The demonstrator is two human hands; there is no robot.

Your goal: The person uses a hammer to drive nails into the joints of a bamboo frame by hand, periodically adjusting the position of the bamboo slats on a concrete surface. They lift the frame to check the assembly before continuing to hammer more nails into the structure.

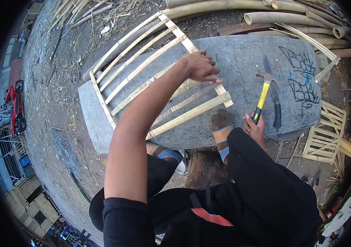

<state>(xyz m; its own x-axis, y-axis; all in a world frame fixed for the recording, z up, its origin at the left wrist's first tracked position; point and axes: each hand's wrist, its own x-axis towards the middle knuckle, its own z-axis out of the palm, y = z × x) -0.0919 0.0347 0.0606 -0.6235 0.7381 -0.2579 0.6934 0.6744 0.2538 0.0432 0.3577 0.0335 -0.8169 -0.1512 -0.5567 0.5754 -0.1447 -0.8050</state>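
Closest to the lens is a black sleeve (126, 218), with the left arm reaching out of it across a slatted frame (141, 88) that's lying on a grey table (241, 57). Only got the head view to go on, btw.

Hands are well apart. Left hand (200, 66) is at the frame's end rail (188, 43), fingers curled; honestly can't tell if it's pinching something or just resting there. Right hand (256, 131) is wrapped round the grip of a yellow and black hammer (261, 96), near the knee.

What'd worry me? First, that socked foot (221, 127), right by the frame's near corner with no shoe on. Any hammer blow around there that glances off could find toes, or the left fingers if they're in the way.

Second, the knife (277, 115) lying just under or beside the hammer, blade bare. Grab or swing without looking and you could knock it loose or catch the edge.

Third, the frame pokes out past the table's far edge, so I reckon it could rock or skid if hit off-centre. Slats (189, 117) look thin too, so I'd guess a hard whack near an end might split one.
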